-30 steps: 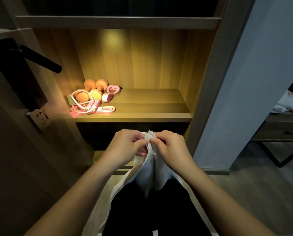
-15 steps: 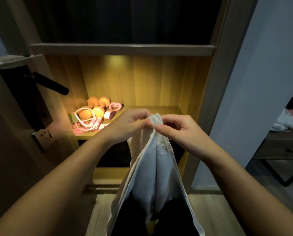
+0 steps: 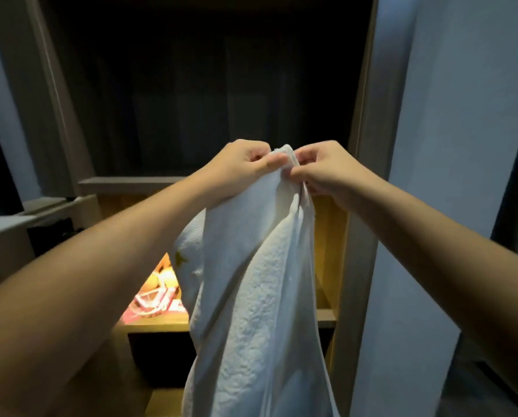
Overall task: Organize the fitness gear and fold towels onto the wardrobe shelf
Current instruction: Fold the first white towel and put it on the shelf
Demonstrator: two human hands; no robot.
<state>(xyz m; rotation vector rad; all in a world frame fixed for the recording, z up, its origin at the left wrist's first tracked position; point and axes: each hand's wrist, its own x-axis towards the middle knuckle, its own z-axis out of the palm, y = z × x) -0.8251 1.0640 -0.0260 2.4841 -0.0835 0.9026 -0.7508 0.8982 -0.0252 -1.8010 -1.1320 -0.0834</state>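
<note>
White towel pinched at its top edge by left grip and right grip, both clamped on it, side by side. Cloth hung below them, before the lit shelf.

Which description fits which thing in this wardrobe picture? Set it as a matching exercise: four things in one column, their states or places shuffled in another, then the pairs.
Things:
1 towel
2 pink fitness gear
3 right hand
4 upper wardrobe compartment

Descriptions:
A dark, unlit
B pinches the towel's top edge
C lies on the lit shelf
D white, hangs down

Pairs: 1-D, 2-C, 3-B, 4-A
</note>
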